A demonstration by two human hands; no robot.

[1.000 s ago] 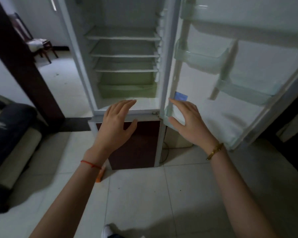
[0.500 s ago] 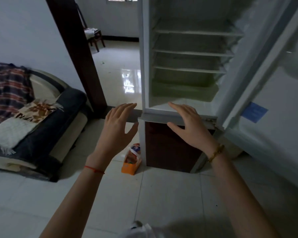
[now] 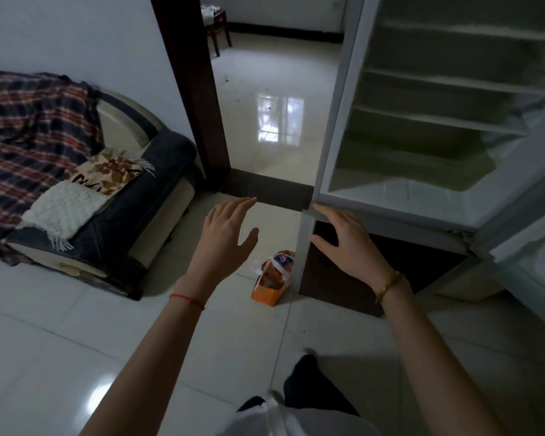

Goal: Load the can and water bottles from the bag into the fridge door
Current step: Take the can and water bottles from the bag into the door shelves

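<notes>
Starting at the left of the frame, a sofa [image 3: 85, 196] draped with a plaid blanket [image 3: 29, 121] sits against the wall, well apart from the work. Moving toward the centre, the left hand [image 3: 225, 237] hangs in the air above the tiled floor [image 3: 76, 357], fingers [image 3: 233, 206] spread and holding nothing — a hand readied to reach, I would judge, rather than one resting.

Just right of it and lower, the orange bag [image 3: 272, 283] stands on the floor, touching or nearly touching the corner of the fridge [image 3: 306, 247]. Its top is open and something shows inside, though the can and bottles cannot be told apart from here. Parking it there probably keeps the carry to the door short.

Next comes the right hand [image 3: 346, 243], likewise spread and empty, in front of the fridge's dark lower panel. Whether it touches the cabinet edge I cannot tell.

At the upper right the fridge compartment stands open, its shelves [image 3: 453, 83] bare. Only a sliver of the fridge door [image 3: 532, 262] shows at the right edge. Nothing is loaded yet — picking from the bag looks like the next step.
</notes>
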